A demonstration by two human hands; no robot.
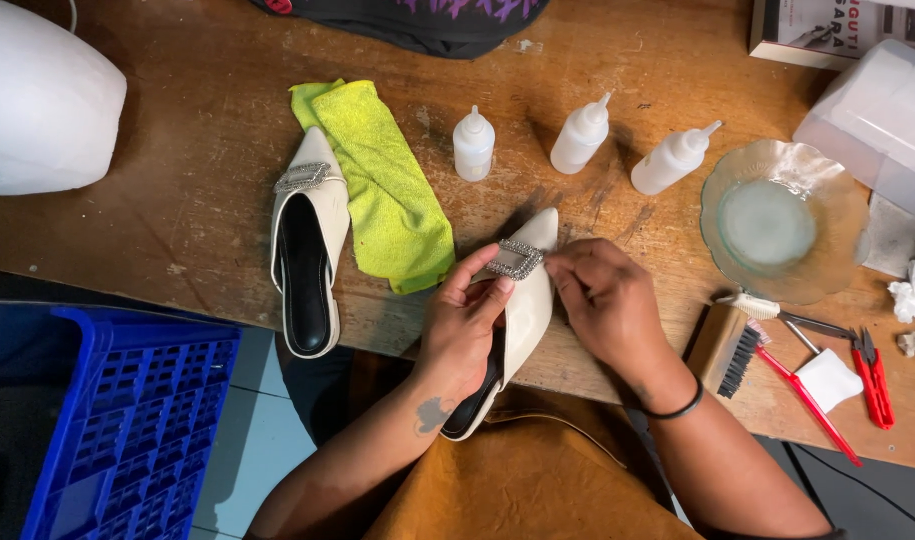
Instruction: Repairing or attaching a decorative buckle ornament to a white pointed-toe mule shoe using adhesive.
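A cream pointed flat shoe (530, 310) with a black insole lies tilted over the wooden table's (207, 200) front edge. My left hand (464, 325) grips its body, thumb and forefinger pinching a silver rhinestone buckle (516, 260) on the toe. My right hand (607, 300) has its fingertips on the buckle's right end. A matching shoe (308, 250) with its own buckle lies to the left, toe pointing away, partly on a yellow-green cloth (387, 190).
Three small white squeeze bottles (474, 145) (581, 135) (671, 160) stand behind. To the right are a clear glass dish (782, 220), a wooden brush (725, 350), a toothbrush (752, 305), red snips (872, 375) and a white pad (829, 380). A blue crate (127, 420) sits lower left.
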